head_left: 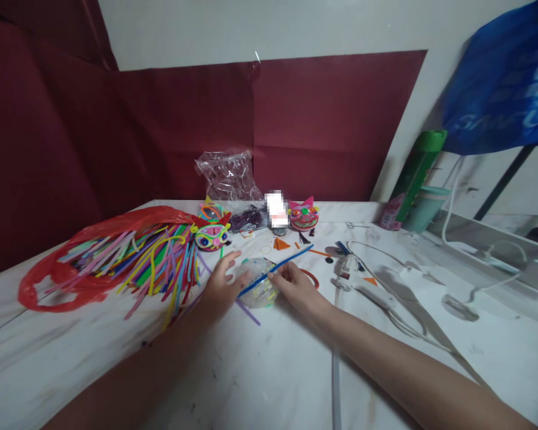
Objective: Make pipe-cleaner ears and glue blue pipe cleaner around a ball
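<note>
Left hand (220, 283) and right hand (292, 283) of a person above a marbled white table (269, 370); both forearms are cut off by the lower edge of the view. The right thumb and fingertips are pinched together on a slender blue strip (296, 257), which slants upward to the right; the grip covers a short part of its length. The strip crosses in front of a clear rounded object (260, 297), situated between the two hands. This object's outline is soft, its yellowish markings are too blurred to read, and the hands overlap its sides. The left fingers are spread apart, with the thumb toward the strip's lower end; whether the thumb touches strip or object cannot be told. A purple strip (250, 313) emerges beside the left wrist, partly hidden by it.

At left, a bundle of coloured strips (155, 263) lies partly within a red plastic bag (36, 292), whose folds conceal some of them. Behind, a horned figure (210, 237) overlaps another colourful piece (212, 212), largely obscured. A pixelated patch (277, 209) masks the area beside a pink figure (303, 216). At upper right, a blue bag (497, 89) is cropped, its lettering incomplete.
</note>
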Available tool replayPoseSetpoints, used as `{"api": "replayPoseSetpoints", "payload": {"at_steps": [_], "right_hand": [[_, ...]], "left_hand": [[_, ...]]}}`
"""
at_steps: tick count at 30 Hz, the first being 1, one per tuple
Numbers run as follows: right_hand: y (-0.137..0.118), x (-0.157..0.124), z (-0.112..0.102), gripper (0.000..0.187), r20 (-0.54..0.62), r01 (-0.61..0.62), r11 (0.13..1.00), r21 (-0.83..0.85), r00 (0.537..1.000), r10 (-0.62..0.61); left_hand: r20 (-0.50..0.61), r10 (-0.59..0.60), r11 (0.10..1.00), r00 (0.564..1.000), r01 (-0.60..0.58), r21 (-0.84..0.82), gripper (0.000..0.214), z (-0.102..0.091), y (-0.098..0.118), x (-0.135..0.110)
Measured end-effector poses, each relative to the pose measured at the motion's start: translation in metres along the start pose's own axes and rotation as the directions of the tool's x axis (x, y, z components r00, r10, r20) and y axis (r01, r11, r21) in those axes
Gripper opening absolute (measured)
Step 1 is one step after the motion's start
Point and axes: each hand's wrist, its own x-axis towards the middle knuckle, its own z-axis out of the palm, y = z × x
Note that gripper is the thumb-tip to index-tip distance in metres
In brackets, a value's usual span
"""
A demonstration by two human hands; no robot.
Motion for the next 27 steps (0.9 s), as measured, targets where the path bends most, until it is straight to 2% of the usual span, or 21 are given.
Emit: {"api": "replayPoseSetpoints", "payload": {"at_steps": [2,5,9,13,14,17,19,23,27], "right_hand": [[0.0,-0.001,0.0,0.034,0.003,0.008,1.0,0.001,1.0,-0.008],[-0.001,-0.002,0.002,0.034,-0.011,0.01,1.0,-0.013,1.0,-0.01],[-0.005,-0.006,0.005,0.035,-0.058,0.023,0.999,-0.039,0.998,-0.025],[-0.012,-0.012,0.009,0.035,-0.047,-0.001,0.997,-0.079,0.999,-0.003],[-0.014,-0.014,0.01,0.035,-0.039,0.002,0.996,-0.087,0.999,-0.006],[-0.017,-0.018,0.012,0.036,-0.051,0.033,0.991,-0.126,0.998,-0.04],[-0.017,-0.019,0.013,0.037,-0.063,0.043,0.987,-0.152,0.997,-0.053],[-0.01,-0.017,0.013,0.038,-0.071,0.086,0.985,-0.152,0.993,-0.097],[-0.004,-0.012,0.012,0.036,-0.033,0.082,0.996,-0.03,0.996,-0.083]], "left_hand": [[0.084,-0.043,0.999,0.996,0.043,-0.003,0.058,0.004,0.001,-0.003],[0.157,-0.04,0.999,0.987,0.045,-0.029,0.06,0.005,0.004,-0.004],[0.241,-0.035,0.992,0.97,0.063,-0.11,0.061,-0.003,0.006,-0.001],[0.338,-0.093,0.975,0.937,0.154,-0.159,0.065,-0.013,0.005,0.004],[0.339,-0.103,0.973,0.935,0.165,-0.159,0.064,-0.015,0.005,0.004],[0.274,-0.129,0.99,0.953,0.14,-0.021,0.067,-0.017,0.007,0.006],[0.284,-0.135,0.991,0.949,0.125,0.052,0.068,-0.018,0.01,0.006],[0.334,-0.104,0.995,0.937,0.097,0.037,0.065,-0.021,0.011,0.009],[0.308,-0.098,0.994,0.946,0.109,-0.019,0.073,-0.022,0.004,0.012]]}}
